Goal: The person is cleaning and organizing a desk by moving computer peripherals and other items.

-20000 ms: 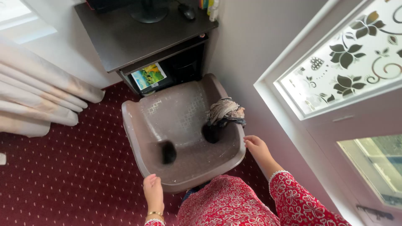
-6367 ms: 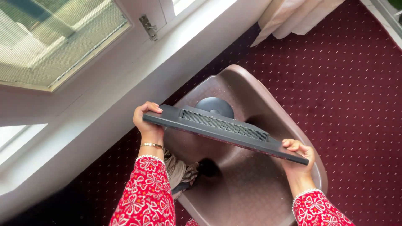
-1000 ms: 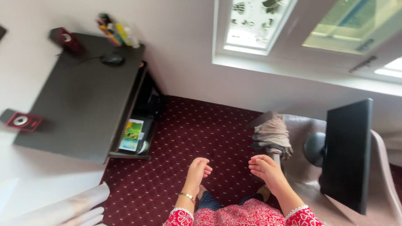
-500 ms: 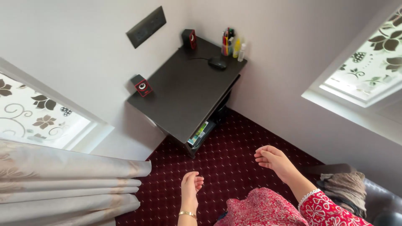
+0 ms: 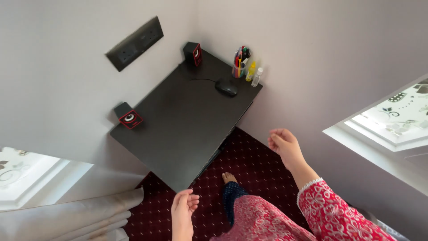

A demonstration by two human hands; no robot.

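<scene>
- The left hand (image 5: 183, 209) hangs low just off the near corner of the dark bench (image 5: 187, 129), fingers loosely spread, holding nothing.
- The right hand (image 5: 285, 146) is raised over the dark red dotted carpet (image 5: 249, 165), to the right of the bench and clear of it, fingers loosely curled, nothing in its grasp.
- A bare foot (image 5: 228, 178) stands on the carpet between the two hands.
- On the bench: a black mouse (image 5: 226, 86) with its cable, a cup of pens (image 5: 240, 62), a small yellow bottle (image 5: 251, 71) and a clear bottle (image 5: 257, 76) at the far right corner.
- Two small black-and-red speakers sit against the wall, one (image 5: 129, 117) at the near left edge, the other (image 5: 193, 53) at the far corner.
- White curtains (image 5: 76, 218) hang at lower left.
</scene>
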